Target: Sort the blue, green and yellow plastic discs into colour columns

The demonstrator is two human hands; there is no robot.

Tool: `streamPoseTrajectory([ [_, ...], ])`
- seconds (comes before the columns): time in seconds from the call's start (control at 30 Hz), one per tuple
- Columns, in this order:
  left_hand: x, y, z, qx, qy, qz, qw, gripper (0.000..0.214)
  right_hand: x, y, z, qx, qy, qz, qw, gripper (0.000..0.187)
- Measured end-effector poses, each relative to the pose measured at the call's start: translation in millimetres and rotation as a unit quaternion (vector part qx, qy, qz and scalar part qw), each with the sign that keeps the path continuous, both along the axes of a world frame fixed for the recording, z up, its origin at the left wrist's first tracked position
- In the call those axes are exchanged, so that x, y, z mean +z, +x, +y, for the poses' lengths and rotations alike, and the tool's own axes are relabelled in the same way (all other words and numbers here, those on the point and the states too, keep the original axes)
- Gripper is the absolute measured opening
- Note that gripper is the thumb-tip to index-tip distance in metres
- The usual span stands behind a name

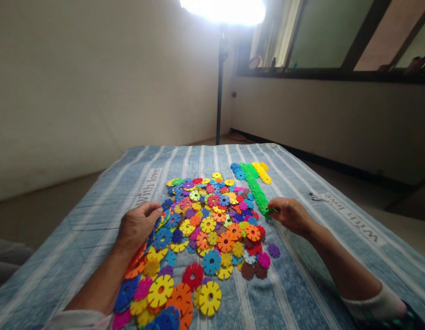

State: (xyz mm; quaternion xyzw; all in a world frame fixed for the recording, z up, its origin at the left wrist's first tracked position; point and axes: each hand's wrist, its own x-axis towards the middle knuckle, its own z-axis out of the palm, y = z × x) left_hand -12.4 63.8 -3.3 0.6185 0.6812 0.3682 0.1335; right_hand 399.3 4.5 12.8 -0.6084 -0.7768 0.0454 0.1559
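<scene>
From the head view, the left hand (pixel 138 224) lies palm-down against the left edge of the pile of notched plastic discs (pixel 208 224), forearm slanting up from below; its fingers curl inward, but whether they grip a disc I cannot tell. Right of the pile, the right hand (pixel 290 213) reaches in with wrist bent, thumb and fingers pinching the near end of the green disc assembly (pixel 256 192), which lies along the pile's far right side.
</scene>
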Motion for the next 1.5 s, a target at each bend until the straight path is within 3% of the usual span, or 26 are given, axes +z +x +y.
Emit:
streamPoseTrajectory([
  [0.47,2.0,3,-2,0.007,-0.006,-0.003,1.0,0.024,-8.4,0,1,-0.022,-0.006,-0.054,0.998,0.023],
  [0.77,3.0,4,-3,0.004,-0.001,-0.007,1.0,0.023,-13.1,5,4,-0.01,0.017,-0.01,1.0,0.036],
  [1.07,0.4,1,0,0.002,-0.011,0.01,1.0,0.027,-2.5,-1,-1,-0.056,-0.027,-0.021,0.998,0.042],
  [1.5,-2.5,-1,2,0.002,0.001,0.018,1.0,0.025,2.6,-3,-2,-0.062,-0.064,-0.024,0.996,0.049],
])
